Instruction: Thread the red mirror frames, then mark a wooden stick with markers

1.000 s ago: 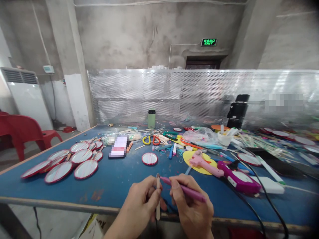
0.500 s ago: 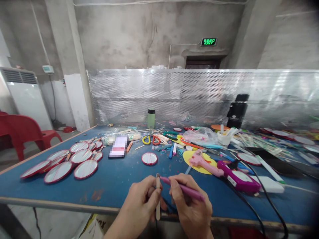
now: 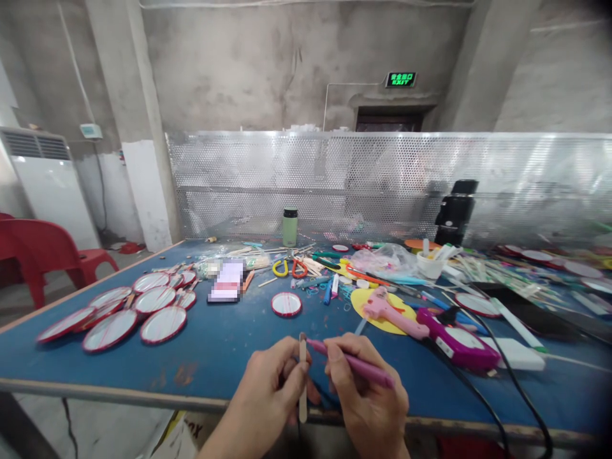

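Near the table's front edge, my left hand (image 3: 275, 389) pinches a wooden craft stick (image 3: 303, 408) upright between thumb and fingers. My right hand (image 3: 366, 389) grips a pink marker pen (image 3: 368, 370), its tip at the upper end of the stick. A darker patch shows on the stick's top. Just beyond my hands lies a round white disc with a red rim (image 3: 286, 304). To the right, a pink glue gun (image 3: 389, 313) rests on a yellow disc (image 3: 358, 305), beside a purple and white device (image 3: 459, 341).
Several red-rimmed discs (image 3: 111, 330) are piled at the left, near a phone (image 3: 227, 280). Scissors (image 3: 300, 269), sticks and pens are scattered behind. A green tumbler (image 3: 290, 227) stands at the back. Black cables (image 3: 471, 379) hang over the front edge at right.
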Demonstrator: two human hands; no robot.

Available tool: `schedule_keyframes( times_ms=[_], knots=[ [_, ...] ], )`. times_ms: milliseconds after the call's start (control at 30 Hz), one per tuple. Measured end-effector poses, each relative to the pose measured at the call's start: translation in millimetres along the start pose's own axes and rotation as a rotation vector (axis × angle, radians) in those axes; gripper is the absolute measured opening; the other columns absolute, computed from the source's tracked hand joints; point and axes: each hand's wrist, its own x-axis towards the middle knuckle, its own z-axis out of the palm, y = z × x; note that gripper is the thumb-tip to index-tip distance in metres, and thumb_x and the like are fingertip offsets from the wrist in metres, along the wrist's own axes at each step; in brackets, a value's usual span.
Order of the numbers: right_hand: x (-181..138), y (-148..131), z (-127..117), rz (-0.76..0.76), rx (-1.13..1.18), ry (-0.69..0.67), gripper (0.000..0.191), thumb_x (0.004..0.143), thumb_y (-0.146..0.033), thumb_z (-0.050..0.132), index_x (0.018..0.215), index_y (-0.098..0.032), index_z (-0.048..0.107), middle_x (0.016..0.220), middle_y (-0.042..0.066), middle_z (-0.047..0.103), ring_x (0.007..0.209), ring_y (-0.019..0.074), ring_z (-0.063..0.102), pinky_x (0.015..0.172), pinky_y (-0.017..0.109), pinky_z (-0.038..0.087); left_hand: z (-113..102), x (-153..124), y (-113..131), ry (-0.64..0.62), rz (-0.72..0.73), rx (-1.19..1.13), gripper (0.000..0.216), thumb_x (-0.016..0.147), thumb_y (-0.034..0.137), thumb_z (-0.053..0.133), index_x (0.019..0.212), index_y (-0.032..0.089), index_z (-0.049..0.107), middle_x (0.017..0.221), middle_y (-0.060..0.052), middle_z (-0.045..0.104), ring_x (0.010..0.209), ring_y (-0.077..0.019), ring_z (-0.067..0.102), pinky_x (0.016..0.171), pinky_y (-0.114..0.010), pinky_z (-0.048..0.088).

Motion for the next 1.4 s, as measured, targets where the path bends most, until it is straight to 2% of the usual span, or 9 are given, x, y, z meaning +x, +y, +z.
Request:
schedule_keyframes(
  times_ms=[233, 467, 667, 900, 1267, 1400],
  knots=[
    [-1.0, -1.9, 0.0, 0.026, 0.001, 0.019, 0.022, 0.094, -0.030, 0.061, 0.078, -0.023, 0.074, 0.056, -0.003, 0.060, 0.038, 0.0091, 0.050, 0.036, 0.018, 0.041, 0.0, -0.5, 3.0, -0.011, -0.015, -0.008, 0.027, 0.096, 0.043, 0.048, 0.089, 0.019, 0.058, 0.069, -0.003, 0.073, 0.041, -0.0095, 0.048, 0.046, -0.020, 0.042],
    [1.7, 2.0, -2.2, -0.084, -0.056, -0.027, 0.020, 0.094, -0.026, 0.059, 0.080, -0.023, 0.073, 0.059, -0.002, 0.063, 0.042, 0.0102, 0.054, 0.041, 0.018, 0.045, 0.2, 0.0, 3.6, 0.003, -0.011, 0.012, 0.028, 0.095, 0.043, 0.049, 0.086, 0.019, 0.059, 0.068, -0.003, 0.073, 0.041, -0.0096, 0.049, 0.046, -0.020, 0.041],
    [-0.5, 0.9, -1.7, 0.000, -0.027, 0.013, 0.021, 0.094, -0.028, 0.060, 0.078, -0.023, 0.073, 0.057, -0.003, 0.060, 0.039, 0.0088, 0.051, 0.038, 0.018, 0.041, 0.9, 0.1, 2.3, -0.001, -0.030, -0.021, 0.028, 0.094, 0.046, 0.050, 0.086, 0.020, 0.057, 0.067, -0.003, 0.072, 0.041, -0.0101, 0.049, 0.043, -0.020, 0.040],
    [1.4, -3.3, -0.7, 0.000, -0.010, 0.015, 0.022, 0.093, -0.029, 0.060, 0.076, -0.023, 0.073, 0.057, -0.003, 0.060, 0.044, 0.0105, 0.054, 0.043, 0.019, 0.045, 0.9, 0.2, 3.1, -0.009, -0.027, -0.011, 0.029, 0.094, 0.046, 0.048, 0.087, 0.019, 0.056, 0.069, -0.004, 0.073, 0.040, -0.0096, 0.047, 0.044, -0.020, 0.040],
    [-2.5, 2.0, -0.5, 0.009, -0.017, 0.010, 0.020, 0.094, -0.027, 0.060, 0.078, -0.023, 0.071, 0.059, -0.004, 0.059, 0.040, 0.0079, 0.049, 0.039, 0.018, 0.039, 0.2, -0.3, 2.4, -0.014, -0.010, -0.017, 0.027, 0.096, 0.043, 0.047, 0.089, 0.019, 0.058, 0.068, -0.003, 0.073, 0.040, -0.0092, 0.048, 0.044, -0.019, 0.040],
    [-1.2, 3.5, -1.3, -0.051, -0.025, -0.006, 0.018, 0.094, -0.024, 0.059, 0.081, -0.024, 0.071, 0.061, -0.005, 0.060, 0.041, 0.0079, 0.050, 0.041, 0.017, 0.041, 0.6, 0.4, 0.7, 0.003, -0.003, 0.019, 0.028, 0.096, 0.043, 0.047, 0.087, 0.019, 0.058, 0.069, -0.004, 0.073, 0.042, -0.0100, 0.049, 0.044, -0.020, 0.039]
  ],
)
